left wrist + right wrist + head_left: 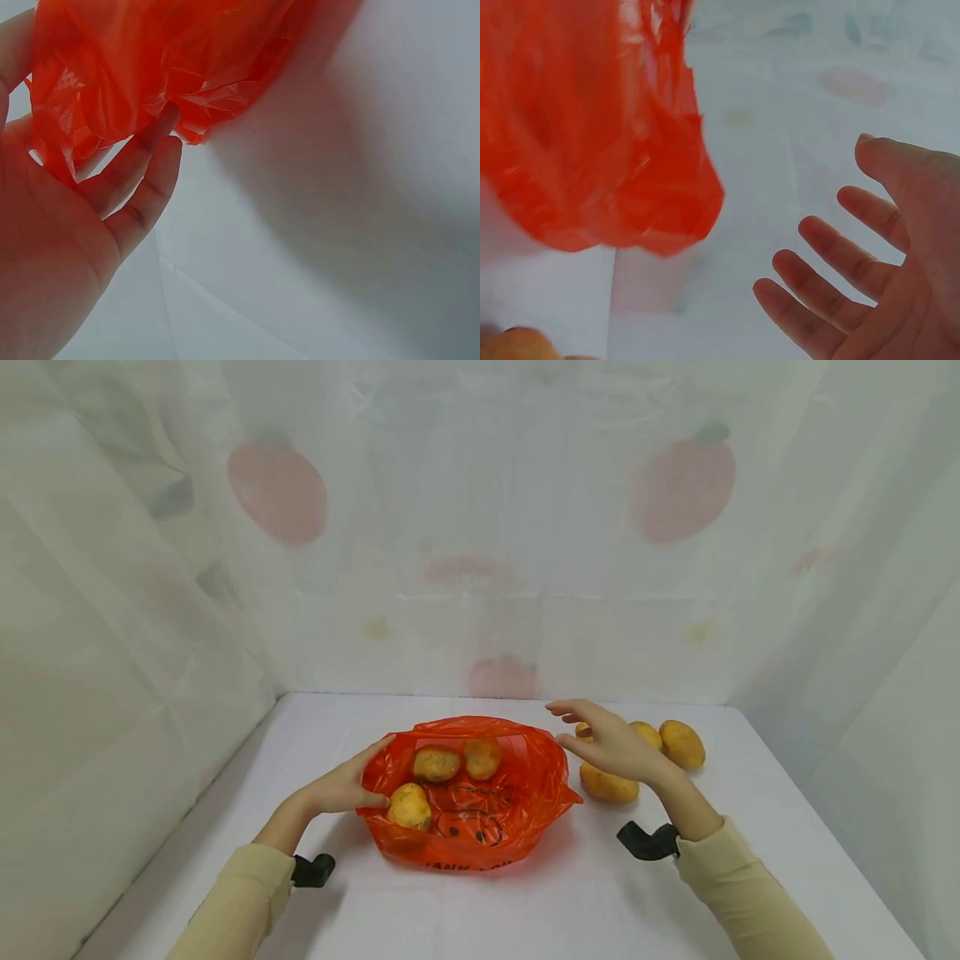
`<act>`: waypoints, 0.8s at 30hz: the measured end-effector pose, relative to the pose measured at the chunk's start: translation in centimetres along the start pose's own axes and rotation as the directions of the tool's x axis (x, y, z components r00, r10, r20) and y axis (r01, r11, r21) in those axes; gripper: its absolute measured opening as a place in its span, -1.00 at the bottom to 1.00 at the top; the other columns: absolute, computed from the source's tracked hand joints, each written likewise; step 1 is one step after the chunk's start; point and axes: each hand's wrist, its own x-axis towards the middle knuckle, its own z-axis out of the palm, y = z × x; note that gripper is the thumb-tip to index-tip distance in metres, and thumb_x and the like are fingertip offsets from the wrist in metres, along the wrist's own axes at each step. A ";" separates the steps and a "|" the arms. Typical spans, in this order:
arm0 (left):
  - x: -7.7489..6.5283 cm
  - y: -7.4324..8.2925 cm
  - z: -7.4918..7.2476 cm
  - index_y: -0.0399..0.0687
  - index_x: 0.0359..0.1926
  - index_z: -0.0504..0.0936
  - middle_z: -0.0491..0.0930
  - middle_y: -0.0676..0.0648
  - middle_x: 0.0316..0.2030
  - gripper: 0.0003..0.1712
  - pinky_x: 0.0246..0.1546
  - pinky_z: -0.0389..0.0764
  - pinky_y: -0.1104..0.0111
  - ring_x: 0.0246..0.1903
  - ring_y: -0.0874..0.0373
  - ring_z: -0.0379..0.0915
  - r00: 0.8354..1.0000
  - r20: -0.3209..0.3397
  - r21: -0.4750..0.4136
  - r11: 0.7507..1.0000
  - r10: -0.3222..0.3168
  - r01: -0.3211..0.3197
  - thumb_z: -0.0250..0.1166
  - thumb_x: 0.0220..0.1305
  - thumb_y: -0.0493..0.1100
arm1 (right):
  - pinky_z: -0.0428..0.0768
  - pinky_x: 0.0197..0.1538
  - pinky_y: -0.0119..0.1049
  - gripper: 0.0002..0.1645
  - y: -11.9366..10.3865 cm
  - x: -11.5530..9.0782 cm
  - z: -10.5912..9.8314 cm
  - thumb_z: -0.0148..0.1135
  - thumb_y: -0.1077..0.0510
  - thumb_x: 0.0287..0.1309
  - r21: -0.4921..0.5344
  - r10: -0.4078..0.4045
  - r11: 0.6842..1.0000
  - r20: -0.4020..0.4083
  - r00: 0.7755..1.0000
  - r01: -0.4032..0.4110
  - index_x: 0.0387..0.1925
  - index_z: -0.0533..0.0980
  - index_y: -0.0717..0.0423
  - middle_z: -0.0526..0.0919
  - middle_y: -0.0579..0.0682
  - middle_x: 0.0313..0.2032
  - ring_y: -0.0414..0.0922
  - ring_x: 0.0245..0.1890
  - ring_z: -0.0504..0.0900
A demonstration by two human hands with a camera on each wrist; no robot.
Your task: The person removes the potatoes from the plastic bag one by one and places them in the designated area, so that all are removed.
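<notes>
A red plastic bag [517,839] with a printed face lies with its mouth wide apart in the middle of the table. Inside it show three potatoes, one near the left rim [409,807] and two at the back. At the bag's left side my left hand [341,787] holds the plastic between thumb and fingers, the thumb beside the nearest potato. In the left wrist view, its fingers [142,172] lie against the crumpled film. My right hand [618,745] hovers to the right of the bag, fingers spread and nothing in them.
Several loose potatoes [609,783] lie on the white table [465,918] at the right, partly behind my right hand. Pale sheeting with a fruit print [465,485] hangs at the back and both sides. Black wrist mounts [648,842] jut from both sleeves.
</notes>
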 end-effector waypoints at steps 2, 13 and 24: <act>0.0 0.1 0.0 0.19 0.44 -0.17 -0.13 -0.14 0.42 0.13 0.14 0.35 -0.04 0.29 -0.19 0.02 1.000 -0.002 0.002 1.000 -0.002 0.002 0.39 -0.01 -0.14 | 0.52 0.06 -0.07 -0.44 -0.5 0.5 0.0 0.16 0.05 0.20 -0.005 -0.007 1.000 0.009 1.000 0.007 0.22 0.31 0.03 0.42 -0.04 0.17 -0.02 0.11 0.45; 0.0 0.0 0.1 0.18 0.44 -0.17 -0.13 -0.14 0.42 0.13 0.14 0.35 -0.04 0.29 -0.18 0.03 1.000 -0.004 0.009 1.000 -0.010 0.010 0.39 -0.01 -0.15 | 0.50 0.09 -0.05 -0.45 -2.3 3.1 1.4 0.13 0.07 0.21 0.072 -0.039 0.997 0.093 0.995 0.032 0.22 0.30 0.05 0.42 0.02 0.15 -0.01 0.11 0.45; -0.2 0.3 0.1 0.17 0.44 -0.17 -0.12 -0.16 0.41 0.14 0.13 0.35 -0.05 0.28 -0.20 0.05 1.000 -0.007 0.007 1.000 -0.008 0.008 0.38 -0.01 -0.17 | 0.52 0.06 -0.12 -0.46 -3.6 5.7 3.1 0.13 0.07 0.22 0.129 -0.087 0.989 0.135 0.987 0.069 0.22 0.30 0.05 0.43 0.06 0.15 0.05 0.09 0.48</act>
